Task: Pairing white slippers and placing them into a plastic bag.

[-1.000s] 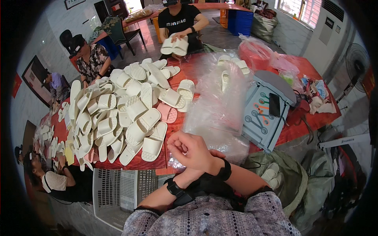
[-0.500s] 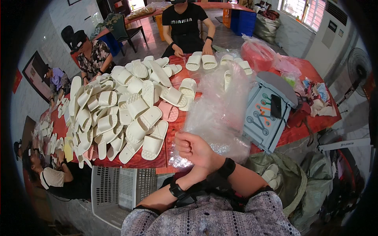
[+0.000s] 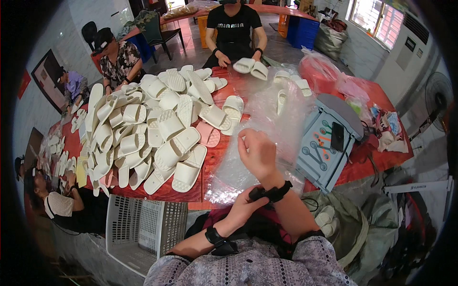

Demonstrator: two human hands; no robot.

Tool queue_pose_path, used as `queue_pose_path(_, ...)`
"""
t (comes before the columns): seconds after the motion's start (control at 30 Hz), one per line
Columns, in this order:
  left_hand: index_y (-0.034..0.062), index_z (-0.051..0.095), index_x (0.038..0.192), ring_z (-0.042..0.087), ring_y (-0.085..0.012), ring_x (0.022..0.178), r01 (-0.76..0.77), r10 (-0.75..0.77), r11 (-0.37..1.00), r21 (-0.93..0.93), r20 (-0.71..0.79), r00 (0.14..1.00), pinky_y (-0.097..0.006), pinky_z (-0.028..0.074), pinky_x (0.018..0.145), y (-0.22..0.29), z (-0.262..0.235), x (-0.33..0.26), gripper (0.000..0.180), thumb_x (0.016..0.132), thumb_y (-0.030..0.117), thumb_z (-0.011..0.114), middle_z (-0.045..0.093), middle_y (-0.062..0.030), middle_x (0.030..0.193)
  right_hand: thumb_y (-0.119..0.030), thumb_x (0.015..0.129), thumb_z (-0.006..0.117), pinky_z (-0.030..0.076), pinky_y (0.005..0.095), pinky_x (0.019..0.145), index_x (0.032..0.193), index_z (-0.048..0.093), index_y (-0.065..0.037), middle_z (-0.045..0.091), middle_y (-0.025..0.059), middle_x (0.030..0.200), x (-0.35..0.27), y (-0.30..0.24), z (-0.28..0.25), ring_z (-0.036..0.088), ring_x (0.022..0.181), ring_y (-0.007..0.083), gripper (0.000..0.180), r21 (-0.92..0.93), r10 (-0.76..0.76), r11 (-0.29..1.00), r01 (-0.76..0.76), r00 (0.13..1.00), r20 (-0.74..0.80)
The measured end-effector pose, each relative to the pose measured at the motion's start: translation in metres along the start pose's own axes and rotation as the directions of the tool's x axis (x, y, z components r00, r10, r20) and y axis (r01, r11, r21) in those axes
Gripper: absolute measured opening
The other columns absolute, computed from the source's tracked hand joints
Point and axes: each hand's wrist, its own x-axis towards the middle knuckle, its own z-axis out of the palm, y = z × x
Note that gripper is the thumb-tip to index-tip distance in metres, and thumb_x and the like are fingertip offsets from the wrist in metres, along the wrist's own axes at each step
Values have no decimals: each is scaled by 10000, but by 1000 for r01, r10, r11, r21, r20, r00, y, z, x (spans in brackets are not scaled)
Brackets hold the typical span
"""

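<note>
My left hand (image 3: 244, 206) is closed on the black wristband (image 3: 279, 192) around my right wrist, thumb and fingers pressed to its dark module. Above it my right hand (image 3: 260, 153) is raised with curled fingers, back of the hand partly toward me; nothing shows in it. Beneath and beyond it, clear plastic bags (image 3: 229, 178) lie spread over the red-covered table (image 3: 210, 167). To the left rises a heap of cream slippers (image 3: 171, 125), with a pink slipper (image 3: 208, 135) at its right edge. My left wrist wears a black band (image 3: 215, 234) too.
A grey-blue folding stool (image 3: 315, 138) with a phone (image 3: 337, 137) on it lies at the right. Below the table edge are a grey plastic crate (image 3: 136, 229) and an open sack (image 3: 350, 233) holding slippers. Across the table a person (image 3: 234, 28) holds a slipper pair (image 3: 251, 68).
My right hand has risen and moved right. My left hand, earlier hidden behind it, now shows gripping the wristband. The person opposite has lifted a slipper pair off the table.
</note>
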Motion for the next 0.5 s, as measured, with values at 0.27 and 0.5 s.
queue_pose_path(0.27,-5,556,1155,567,-77,927,62,-59,994,-85,40,997,-222,453,820,-15,-5,-3,254,917,68,607,617,-4,1014,-98,820,671,421,253,543,863,631,-74,559,8,641,-9,4,16,520,587,103,64,536,391,709,-458,888,241)
queue_pose_path(0.5,35,609,1094,553,-30,782,277,-305,943,-185,-147,941,-183,438,669,-9,14,-14,231,899,148,655,605,44,914,-50,771,663,464,309,594,880,619,-68,586,52,742,-5,20,20,558,661,201,119,-49,-203,979,200,978,-56)
